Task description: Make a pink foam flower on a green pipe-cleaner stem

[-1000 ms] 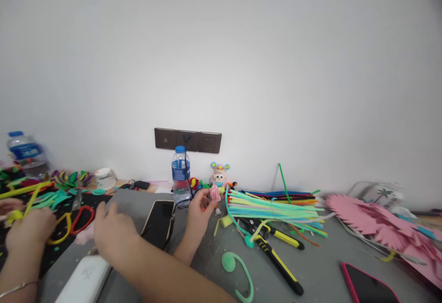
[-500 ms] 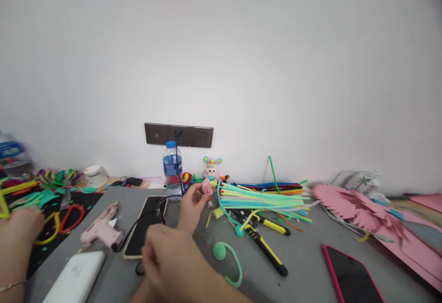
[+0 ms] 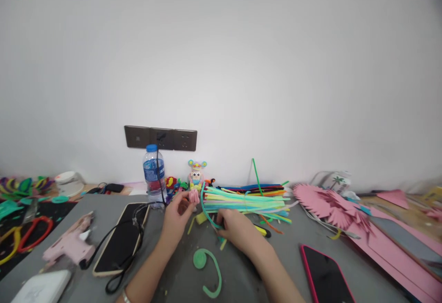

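My left hand (image 3: pixel 177 218) pinches a small pink bundle of bent pipe cleaner (image 3: pixel 194 196) between thumb and fingertips, in front of a small figure (image 3: pixel 196 177) with round blue-and-yellow ears. My right hand (image 3: pixel 232 227) is closed, fingers down, on a teal pipe cleaner (image 3: pixel 206 212) that curves up along the left end of a pipe-cleaner bundle (image 3: pixel 247 200). The curled fingers partly hide the grip. Pliers with a yellow-and-black handle (image 3: pixel 261 231) lie mostly hidden under this hand. A green pipe cleaner with a coiled end (image 3: pixel 217 273) lies nearer me.
To the left are a black phone (image 3: pixel 120 243) with a black cord, a pink glue gun (image 3: pixel 71 245), a white box-like device (image 3: pixel 43 287), red-handled scissors (image 3: pixel 41 234) and a water bottle (image 3: pixel 154 174). On the right lie a pink-edged phone (image 3: pixel 326 273) and cut pink paper (image 3: pixel 345 208).
My right hand has moved forward from near me down onto the teal pipe cleaner. My left hand still holds the pink bundle. Another person's hand at the left has left the view, which has shifted right.
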`<state>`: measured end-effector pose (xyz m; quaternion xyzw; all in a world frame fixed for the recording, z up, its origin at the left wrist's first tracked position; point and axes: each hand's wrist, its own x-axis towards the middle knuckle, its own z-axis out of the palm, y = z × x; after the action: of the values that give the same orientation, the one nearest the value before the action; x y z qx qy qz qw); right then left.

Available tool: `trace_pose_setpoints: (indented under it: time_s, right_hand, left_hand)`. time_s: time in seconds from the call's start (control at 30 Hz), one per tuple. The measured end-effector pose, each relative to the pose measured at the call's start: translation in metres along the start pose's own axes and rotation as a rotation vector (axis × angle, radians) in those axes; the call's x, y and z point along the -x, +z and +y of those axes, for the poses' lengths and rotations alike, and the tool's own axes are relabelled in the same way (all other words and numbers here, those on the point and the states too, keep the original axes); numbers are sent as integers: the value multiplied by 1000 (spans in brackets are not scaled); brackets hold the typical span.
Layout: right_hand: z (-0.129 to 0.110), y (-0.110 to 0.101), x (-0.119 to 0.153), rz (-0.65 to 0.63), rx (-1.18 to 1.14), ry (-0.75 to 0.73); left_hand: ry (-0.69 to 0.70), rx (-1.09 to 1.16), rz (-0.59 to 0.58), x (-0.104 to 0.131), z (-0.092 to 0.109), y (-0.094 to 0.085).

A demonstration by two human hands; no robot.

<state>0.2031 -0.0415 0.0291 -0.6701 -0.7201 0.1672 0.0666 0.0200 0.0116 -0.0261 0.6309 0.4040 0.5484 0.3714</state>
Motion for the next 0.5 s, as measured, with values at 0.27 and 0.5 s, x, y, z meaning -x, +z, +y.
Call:
trace_pose_setpoints:
  time_s: [0.27, 0.5]
  right_hand:
    - [3, 5, 3, 56, -62, -27]
    - [27, -6, -2, 140, -691, -49]
  left_hand:
    - [9, -26, -32, 5, 2, 1]
    - [80, -37, 36, 8, 5, -3]
